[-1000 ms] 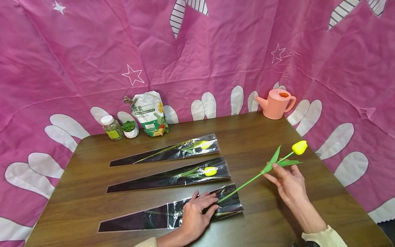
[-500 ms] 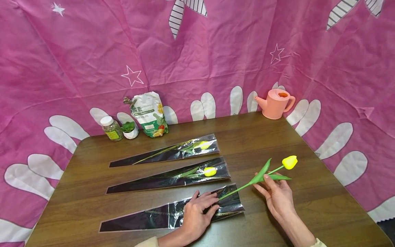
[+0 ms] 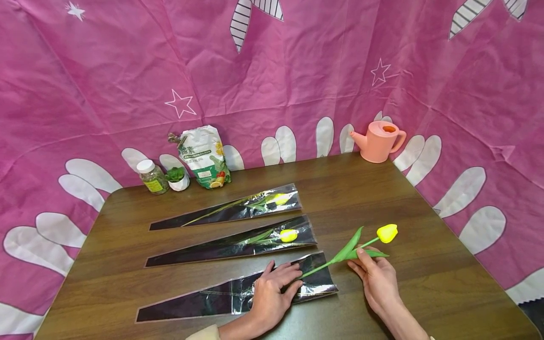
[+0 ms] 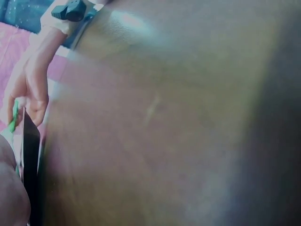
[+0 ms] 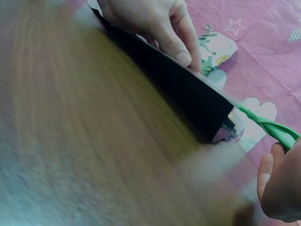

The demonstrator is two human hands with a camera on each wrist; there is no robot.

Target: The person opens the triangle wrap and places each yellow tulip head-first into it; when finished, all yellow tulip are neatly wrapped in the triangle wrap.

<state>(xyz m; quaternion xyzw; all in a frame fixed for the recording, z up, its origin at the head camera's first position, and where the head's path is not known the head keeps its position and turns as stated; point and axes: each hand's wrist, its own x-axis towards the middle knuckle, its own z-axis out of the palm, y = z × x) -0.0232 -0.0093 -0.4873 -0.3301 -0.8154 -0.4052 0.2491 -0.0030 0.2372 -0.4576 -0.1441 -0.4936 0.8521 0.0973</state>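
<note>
In the head view, my right hand pinches a yellow tulip by its green leaves and upper stem. Its bloom points right, and its stem runs left into the mouth of the nearest flower sleeve, a long black-backed, clear-fronted taper. My left hand rests on this sleeve with fingers stretched over the film, thumb and forefinger tips beside the stem. The stem's lower end is hidden around there. In the right wrist view, the sleeve lies under the left hand, with the green stem at its wide end.
Two sleeves, a middle one and a far one, lie behind on the wooden table, each with a yellow tulip inside. Along the back stand a jar, a potted plant, a white-green bag and a pink watering can.
My right hand has moved left and toward me with the tulip, sliding its stem further toward the near sleeve and left hand. My left hand has stayed in place on the sleeve.
</note>
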